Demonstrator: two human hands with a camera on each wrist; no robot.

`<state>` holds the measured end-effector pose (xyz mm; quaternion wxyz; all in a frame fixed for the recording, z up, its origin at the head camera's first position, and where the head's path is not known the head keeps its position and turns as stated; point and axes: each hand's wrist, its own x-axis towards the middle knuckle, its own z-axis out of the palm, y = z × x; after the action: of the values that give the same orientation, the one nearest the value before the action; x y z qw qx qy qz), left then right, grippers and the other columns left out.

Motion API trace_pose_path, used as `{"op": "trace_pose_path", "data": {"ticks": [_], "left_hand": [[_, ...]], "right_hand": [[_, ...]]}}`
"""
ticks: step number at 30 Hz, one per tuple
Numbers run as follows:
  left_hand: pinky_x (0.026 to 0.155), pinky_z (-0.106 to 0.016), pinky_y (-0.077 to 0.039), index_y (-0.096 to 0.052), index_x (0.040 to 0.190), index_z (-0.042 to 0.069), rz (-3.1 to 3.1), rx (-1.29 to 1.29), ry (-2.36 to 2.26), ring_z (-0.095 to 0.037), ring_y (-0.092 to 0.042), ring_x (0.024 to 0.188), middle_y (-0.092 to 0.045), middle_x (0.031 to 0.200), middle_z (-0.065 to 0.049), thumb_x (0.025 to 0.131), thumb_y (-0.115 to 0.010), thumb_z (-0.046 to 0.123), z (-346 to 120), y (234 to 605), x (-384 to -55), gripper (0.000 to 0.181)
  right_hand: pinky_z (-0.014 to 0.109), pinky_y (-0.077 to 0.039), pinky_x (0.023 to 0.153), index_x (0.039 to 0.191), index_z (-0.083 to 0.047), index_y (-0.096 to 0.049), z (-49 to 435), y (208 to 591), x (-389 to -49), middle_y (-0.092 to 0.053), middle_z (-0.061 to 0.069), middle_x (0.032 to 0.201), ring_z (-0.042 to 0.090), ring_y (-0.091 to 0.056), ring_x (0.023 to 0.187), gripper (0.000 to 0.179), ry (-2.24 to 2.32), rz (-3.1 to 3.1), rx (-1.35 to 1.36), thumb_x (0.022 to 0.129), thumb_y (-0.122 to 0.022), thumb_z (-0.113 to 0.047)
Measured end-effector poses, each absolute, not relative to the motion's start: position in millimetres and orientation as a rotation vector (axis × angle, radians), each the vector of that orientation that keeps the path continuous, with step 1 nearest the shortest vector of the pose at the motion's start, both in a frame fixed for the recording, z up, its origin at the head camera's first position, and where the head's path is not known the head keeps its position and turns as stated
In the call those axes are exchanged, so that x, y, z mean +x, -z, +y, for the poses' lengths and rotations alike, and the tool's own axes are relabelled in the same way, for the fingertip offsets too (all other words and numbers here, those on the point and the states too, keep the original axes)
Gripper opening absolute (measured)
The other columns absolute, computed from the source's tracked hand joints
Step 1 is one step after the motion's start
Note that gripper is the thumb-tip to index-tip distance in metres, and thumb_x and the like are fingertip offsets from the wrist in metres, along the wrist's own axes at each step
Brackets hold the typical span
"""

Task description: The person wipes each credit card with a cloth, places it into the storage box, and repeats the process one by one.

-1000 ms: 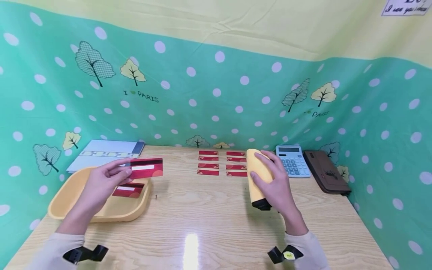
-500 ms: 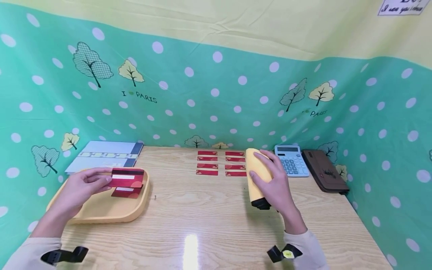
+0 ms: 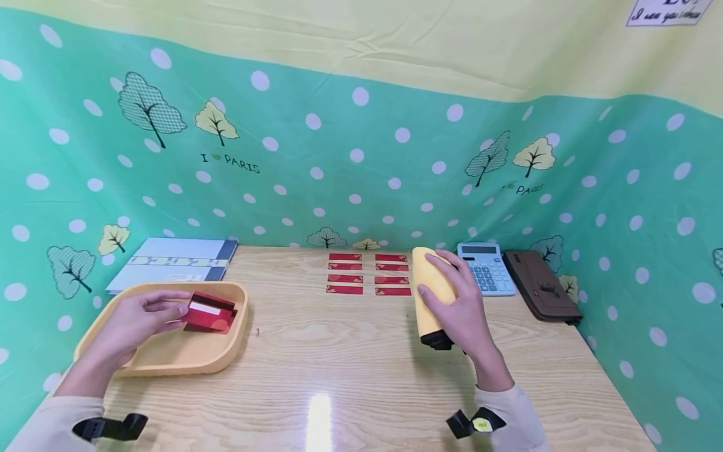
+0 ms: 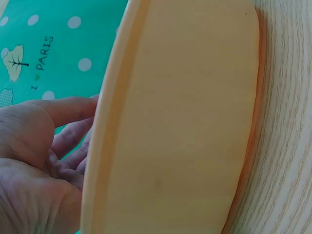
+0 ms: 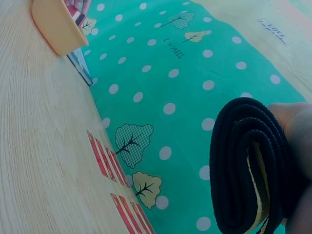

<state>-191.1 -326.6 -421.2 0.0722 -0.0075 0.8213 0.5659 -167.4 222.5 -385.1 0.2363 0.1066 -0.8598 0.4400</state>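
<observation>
In the head view my left hand (image 3: 138, 321) is over the peach tray (image 3: 228, 359), pinching the left edge of a red bank-style card (image 3: 217, 321) with a black stripe and a white strip. The held card overlaps a second red card that lies in the tray. From the left wrist view, the tray wall (image 4: 180, 117) hides the fingertips and the cards. My right hand (image 3: 460, 307) grips a folded yellow bundle (image 3: 426, 295) above the table's right side. Its end, seen in the right wrist view, shows layered black folds (image 5: 243, 161) with yellow inside.
Red cards (image 3: 345, 279) with pale bands lie in two columns at the back middle of the wooden table (image 3: 339, 351). A blue calculator (image 3: 487, 270) and a brown wallet (image 3: 542, 287) lie at the back right. Behind the tray is a pale blue folder (image 3: 169, 257).
My left hand has moved left and down with the red card, from beyond the tray's right rim to inside it, and the card has tilted. The right hand holds the yellow bundle in place.
</observation>
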Motion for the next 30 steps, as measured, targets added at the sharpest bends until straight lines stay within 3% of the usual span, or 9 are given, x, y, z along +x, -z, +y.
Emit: {"op": "trace_pose_path", "data": {"ticks": [5, 8, 14, 18, 21, 27, 30], "left_hand": [[0.08, -0.029, -0.067, -0.07, 0.122, 0.001, 2.45, -0.019, -1.739, -0.005, -0.076, 0.086, -0.075, 0.094, 0.02, 0.098, -0.071, 0.01, -328, 423, -194, 0.026], [0.079, -0.027, -0.067, -0.07, 0.121, 0.0, 2.477, -0.003, -1.724, -0.005, -0.076, 0.085, -0.075, 0.093, 0.019, 0.097, -0.072, 0.01, -328, 424, -195, 0.026], [0.078, -0.019, -0.064, -0.059, 0.133, -0.013, 2.588, 0.002, -1.582, -0.001, -0.073, 0.087, -0.074, 0.094, 0.021, 0.096, -0.074, 0.015, -328, 426, -196, 0.048], [0.077, -0.013, -0.06, -0.055, 0.139, -0.012, 2.663, -0.003, -1.447, 0.002, -0.071, 0.088, -0.073, 0.097, 0.021, 0.098, -0.072, 0.021, -326, 423, -197, 0.055], [0.077, -0.011, -0.059, -0.055, 0.14, -0.01, 2.705, 0.031, -1.398, 0.004, -0.07, 0.089, -0.075, 0.102, 0.013, 0.099, -0.071, 0.024, -318, 418, -197, 0.055], [0.081, -0.014, -0.061, -0.059, 0.139, -0.002, 2.71, 0.187, -1.419, 0.001, -0.071, 0.095, -0.073, 0.12, -0.017, 0.1, -0.07, 0.025, -274, 400, -201, 0.048], [0.082, -0.02, -0.063, -0.063, 0.135, 0.001, 2.668, 0.319, -1.48, -0.001, -0.072, 0.097, -0.073, 0.121, -0.019, 0.099, -0.072, 0.022, -245, 391, -207, 0.043]], "right_hand": [[0.022, -0.049, 0.079, 0.143, -0.024, -0.063, 224, 385, -168, -0.048, 0.001, 0.155, 0.022, -0.052, 0.122, 0.056, -1.208, -2.356, 0.287, 0.091, -0.079, -0.011], [0.02, -0.049, 0.08, 0.143, -0.025, -0.063, 224, 386, -168, -0.048, 0.001, 0.155, 0.023, -0.052, 0.124, 0.056, -1.213, -2.351, 0.294, 0.091, -0.079, -0.011], [0.017, -0.047, 0.081, 0.143, -0.023, -0.063, 225, 384, -168, -0.049, 0.003, 0.155, 0.025, -0.052, 0.129, 0.054, -1.223, -2.332, 0.311, 0.092, -0.078, -0.011], [0.018, -0.048, 0.079, 0.143, -0.024, -0.063, 226, 384, -169, -0.048, 0.002, 0.156, 0.024, -0.052, 0.127, 0.054, -1.225, -2.344, 0.292, 0.092, -0.078, -0.012], [0.02, -0.049, 0.079, 0.143, -0.025, -0.062, 228, 384, -169, -0.047, 0.001, 0.156, 0.023, -0.053, 0.124, 0.055, -1.226, -2.352, 0.283, 0.092, -0.078, -0.012], [0.021, -0.047, 0.082, 0.144, -0.025, -0.062, 229, 384, -172, -0.047, 0.002, 0.156, 0.025, -0.052, 0.128, 0.055, -1.22, -2.352, 0.281, 0.092, -0.078, -0.012], [0.023, -0.047, 0.083, 0.143, -0.025, -0.062, 230, 384, -172, -0.047, 0.001, 0.157, 0.025, -0.05, 0.13, 0.056, -1.22, -2.361, 0.266, 0.092, -0.078, -0.012]]}}
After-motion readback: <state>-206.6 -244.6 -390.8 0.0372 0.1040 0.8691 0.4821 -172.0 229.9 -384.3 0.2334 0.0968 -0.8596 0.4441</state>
